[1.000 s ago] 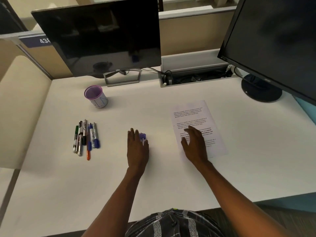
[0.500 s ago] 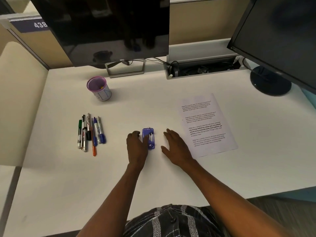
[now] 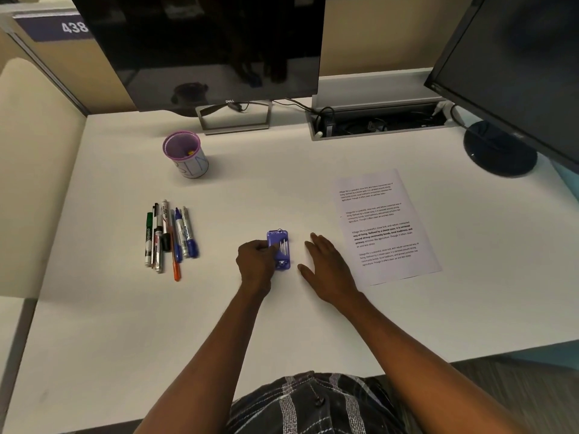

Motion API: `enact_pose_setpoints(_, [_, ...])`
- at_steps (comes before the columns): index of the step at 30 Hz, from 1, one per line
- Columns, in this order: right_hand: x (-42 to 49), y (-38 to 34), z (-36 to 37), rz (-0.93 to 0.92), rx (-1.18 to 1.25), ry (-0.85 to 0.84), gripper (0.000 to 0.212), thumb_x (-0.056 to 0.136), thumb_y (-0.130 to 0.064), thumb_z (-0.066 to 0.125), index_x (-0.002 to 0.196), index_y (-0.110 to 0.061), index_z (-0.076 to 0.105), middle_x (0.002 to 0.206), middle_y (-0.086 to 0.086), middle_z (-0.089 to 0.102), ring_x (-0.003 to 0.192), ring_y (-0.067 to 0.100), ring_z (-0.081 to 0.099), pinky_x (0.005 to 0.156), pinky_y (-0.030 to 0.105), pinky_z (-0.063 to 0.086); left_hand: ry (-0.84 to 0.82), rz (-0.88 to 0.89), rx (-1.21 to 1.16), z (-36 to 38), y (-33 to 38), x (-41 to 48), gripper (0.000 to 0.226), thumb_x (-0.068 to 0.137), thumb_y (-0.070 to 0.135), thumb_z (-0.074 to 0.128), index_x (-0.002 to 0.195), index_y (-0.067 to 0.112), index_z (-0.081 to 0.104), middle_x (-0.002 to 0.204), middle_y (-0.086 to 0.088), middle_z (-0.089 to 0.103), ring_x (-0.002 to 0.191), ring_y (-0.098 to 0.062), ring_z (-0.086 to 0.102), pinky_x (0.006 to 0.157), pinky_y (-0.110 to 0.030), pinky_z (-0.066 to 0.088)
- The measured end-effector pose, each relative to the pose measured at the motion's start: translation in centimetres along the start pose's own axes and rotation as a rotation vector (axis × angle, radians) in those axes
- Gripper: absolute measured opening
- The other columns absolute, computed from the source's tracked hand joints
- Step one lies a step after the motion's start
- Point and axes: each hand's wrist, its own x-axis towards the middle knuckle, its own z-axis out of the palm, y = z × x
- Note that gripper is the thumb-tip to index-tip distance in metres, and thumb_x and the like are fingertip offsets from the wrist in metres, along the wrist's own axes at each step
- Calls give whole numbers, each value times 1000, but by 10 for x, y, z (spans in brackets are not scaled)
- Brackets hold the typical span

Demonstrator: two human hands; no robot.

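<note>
Nearest: checked shirt (image 3: 313, 405), with both forearms reaching out over the white table (image 3: 282, 333).

Left hand (image 3: 254, 265): grip closed on the left edge of the small purple device (image 3: 281, 249), fingers curled onto it, thumb hidden. The device lies flat on the table, front-centre, between the two hands. It has a flat plastic body with two metal rods on top. Could be a mini stapler or a punch; cannot tell.

Right hand (image 3: 327, 266): grip slack, fingers straight and spread, palm down on bare table just right of the device, holding nothing. Judgement: parked there to steady or receive the device.

Printed sheet (image 3: 387, 228): just beside the right hand, contact not discernible. Likely the work piece, hence kept within reach.

Left of centre: markers and pens (image 3: 170, 238) laid side by side. Beyond them a purple-rimmed cup (image 3: 185, 153), upright, probably their holder.

Far edge: Dell monitor (image 3: 200, 48), cable tray (image 3: 376, 122), second monitor (image 3: 517, 67), both screens dark.
</note>
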Motion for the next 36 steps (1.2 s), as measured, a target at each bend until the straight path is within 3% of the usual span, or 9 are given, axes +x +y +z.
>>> enact_pose_setpoints(5, [0,0,1,4,-4,-4,67,101,-45,54,157,-16,32,169,1,19,157,19,15,124,31,19,3,-15,-25,1,1,-1,21,89,5,77,72,17,70,73,-9,71,69,-26,67,65,-30,56])
enact_pose_setpoints(13, [1,2,2,-13,-20,-4,66,101,-45,53,156,-16,33,169,2,19,157,19,16,124,32,20,-1,-31,-66,1,3,-3,23,90,6,77,72,20,70,78,-12,74,74,-29,70,74,-38,61])
enact_pose_setpoints(19, [1,2,2,-14,-21,-7,66,101,-45,53,157,-16,33,169,1,19,157,19,15,124,33,21,4,20,-43,1,5,-6,3,91,7,75,88,8,75,84,-17,77,77,-30,72,78,-41,62])
enact_pose_setpoints(24, [1,2,1,-22,-28,-7,65,101,-45,53,156,-16,34,169,1,19,157,19,15,124,33,21,8,11,-56,-2,4,-2,20,91,9,77,75,20,71,77,-8,74,71,-25,69,71,-35,60])
enact_pose_setpoints(30, [1,-2,-2,-8,-6,-8,63,101,-44,54,154,-15,36,169,2,22,156,20,16,124,34,22,50,2,-85,-18,3,12,20,88,7,78,72,16,72,79,-17,75,68,-27,66,71,-39,60])
enact_pose_setpoints(36, [-2,-6,-3,24,14,-5,66,100,-45,55,156,-16,35,169,-2,19,157,18,14,124,36,27,84,3,-115,-44,7,32,20,90,8,78,75,17,72,81,-14,74,73,-27,68,73,-38,61])
